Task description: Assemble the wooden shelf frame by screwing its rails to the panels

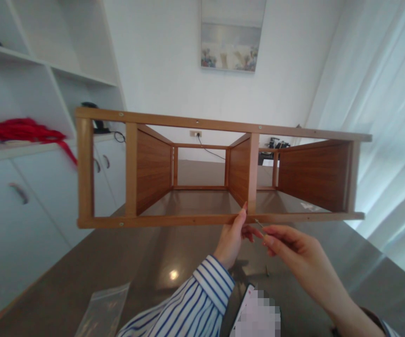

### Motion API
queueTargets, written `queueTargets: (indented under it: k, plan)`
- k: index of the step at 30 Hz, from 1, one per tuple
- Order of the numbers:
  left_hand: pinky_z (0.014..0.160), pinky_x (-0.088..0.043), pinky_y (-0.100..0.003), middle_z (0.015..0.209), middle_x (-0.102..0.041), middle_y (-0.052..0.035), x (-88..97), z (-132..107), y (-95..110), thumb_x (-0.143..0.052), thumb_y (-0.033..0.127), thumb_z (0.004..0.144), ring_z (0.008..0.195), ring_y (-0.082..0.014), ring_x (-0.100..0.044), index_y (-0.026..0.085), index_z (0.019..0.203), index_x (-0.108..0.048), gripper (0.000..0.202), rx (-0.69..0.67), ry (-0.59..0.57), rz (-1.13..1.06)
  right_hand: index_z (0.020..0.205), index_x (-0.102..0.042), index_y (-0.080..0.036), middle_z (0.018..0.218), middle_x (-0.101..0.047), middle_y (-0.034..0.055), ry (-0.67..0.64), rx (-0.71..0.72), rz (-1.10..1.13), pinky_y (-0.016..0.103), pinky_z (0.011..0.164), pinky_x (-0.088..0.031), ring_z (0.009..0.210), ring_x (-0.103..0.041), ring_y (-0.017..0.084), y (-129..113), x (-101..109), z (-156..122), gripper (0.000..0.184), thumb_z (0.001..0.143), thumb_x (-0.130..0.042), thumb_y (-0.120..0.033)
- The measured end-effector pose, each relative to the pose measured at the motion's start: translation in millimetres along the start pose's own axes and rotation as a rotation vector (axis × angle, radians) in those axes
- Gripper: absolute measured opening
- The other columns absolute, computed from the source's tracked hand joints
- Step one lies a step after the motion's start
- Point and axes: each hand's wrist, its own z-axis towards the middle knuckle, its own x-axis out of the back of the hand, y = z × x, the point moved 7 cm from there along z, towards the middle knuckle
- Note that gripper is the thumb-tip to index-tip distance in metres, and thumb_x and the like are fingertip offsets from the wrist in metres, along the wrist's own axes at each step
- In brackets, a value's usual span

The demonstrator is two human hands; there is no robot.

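Note:
A wooden shelf rack [160,221] lies on its side on the table, its long rails running left to right and its shelf panels upright. My left hand [232,236] grips the lower rail beside a crossbar, thumb up against the wood and fingers under it. Between thumb and fingertips, my right hand [293,248] pinches a thin metal screw [260,224]. Its far end is at the lower rail, just below the crossbar joint; how deep it sits I cannot tell. Another small screw [267,270] lies on the table below my hands.
The dark glossy table [146,262] carries a clear zip bag [104,309] at the front left and a phone-like object [244,304], partly blurred, near my sleeve. White cabinets [47,196] stand left, a curtain [388,140] hangs right. Red fabric [19,131] lies on a shelf.

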Motion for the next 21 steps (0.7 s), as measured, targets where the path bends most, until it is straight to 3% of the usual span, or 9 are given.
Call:
queueTargets:
  k: [6,10,16,21]
  plan:
    - [0.053,-0.041,-0.023,0.084,-0.07,-0.0089,2.0,1,-3,-0.058,0.054,0.078,0.062,-0.0149,-0.063,0.014,0.123,-0.057,0.061,-0.005,-0.013,0.031,0.096,-0.072,-0.022,0.093,-0.073,0.0058,-0.036,-0.086,0.121,0.028,0.073,-0.056,0.079,-0.069,0.017,8,-4,1,0.028,0.072,-0.071,-0.038]
    - [0.052,-0.04,-0.024,0.086,-0.069,-0.0084,3.1,2,-1,-0.055,0.053,0.08,0.062,-0.0143,-0.062,0.015,0.124,-0.056,0.058,-0.027,-0.013,0.084,0.096,-0.071,-0.024,0.092,-0.073,0.0035,-0.035,-0.076,0.151,0.027,0.074,-0.056,0.078,-0.068,0.016,11,-4,1,0.027,0.073,-0.071,-0.037]
    - [0.052,-0.039,-0.023,0.071,-0.066,-0.0052,4.9,1,3,-0.054,0.054,0.081,0.06,-0.0144,-0.06,0.012,0.109,-0.064,0.051,-0.057,0.02,0.148,0.092,-0.07,-0.025,0.089,-0.072,0.001,-0.016,0.108,-0.205,0.024,0.07,-0.052,0.081,-0.065,0.015,1,3,4,0.02,0.08,-0.064,-0.04]
    - [0.052,-0.038,-0.023,0.073,-0.066,-0.0049,5.4,1,3,-0.053,0.051,0.082,0.061,-0.0143,-0.06,0.013,0.108,-0.064,0.047,-0.071,0.045,0.153,0.092,-0.068,-0.024,0.088,-0.07,0.0005,-0.011,0.256,-0.382,0.024,0.07,-0.048,0.081,-0.063,0.014,-8,4,5,0.019,0.086,-0.057,-0.039]
